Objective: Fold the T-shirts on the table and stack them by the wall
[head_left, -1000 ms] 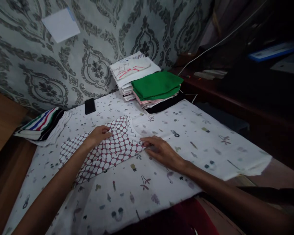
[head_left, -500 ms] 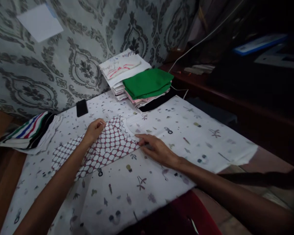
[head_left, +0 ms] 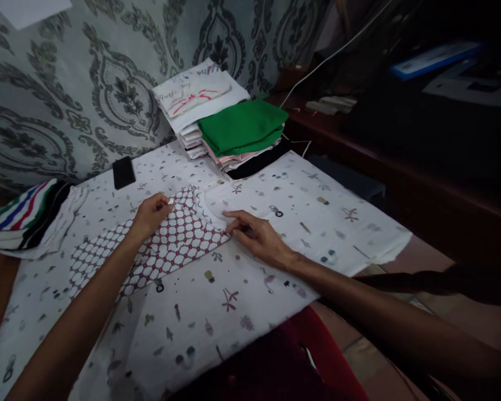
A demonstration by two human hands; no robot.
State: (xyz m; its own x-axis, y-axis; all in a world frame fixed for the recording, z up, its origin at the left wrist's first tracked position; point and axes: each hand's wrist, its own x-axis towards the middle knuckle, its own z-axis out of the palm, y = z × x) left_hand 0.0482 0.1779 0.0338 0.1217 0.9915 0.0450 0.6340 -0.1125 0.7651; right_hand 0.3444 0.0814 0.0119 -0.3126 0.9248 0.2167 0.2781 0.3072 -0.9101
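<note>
A white shirt [head_left: 179, 231] with a dark lattice print and red dots lies folded on the white printed cloth [head_left: 242, 295]. Its curved neckline faces right. At the shirt's far edge, my left hand [head_left: 151, 214] pinches the fabric between thumb and fingers. My right hand [head_left: 259, 236] is at the near corner of the neckline, thumb and fingers closed on the fabric there, with the index finger reaching out above it. My left forearm covers part of the shirt's near left side.
Behind the shirt is a stack of folded clothes with a green garment [head_left: 242, 127] on top, beside white pieces bearing a handwritten paper [head_left: 192, 96]. A black phone [head_left: 124, 172] lies near the patterned wall. Striped folded clothes [head_left: 27, 214] sit at the left edge.
The view has shifted, so the table and clothes appear farther left and slightly higher. Both hands remain at about the same places on the shirt.
</note>
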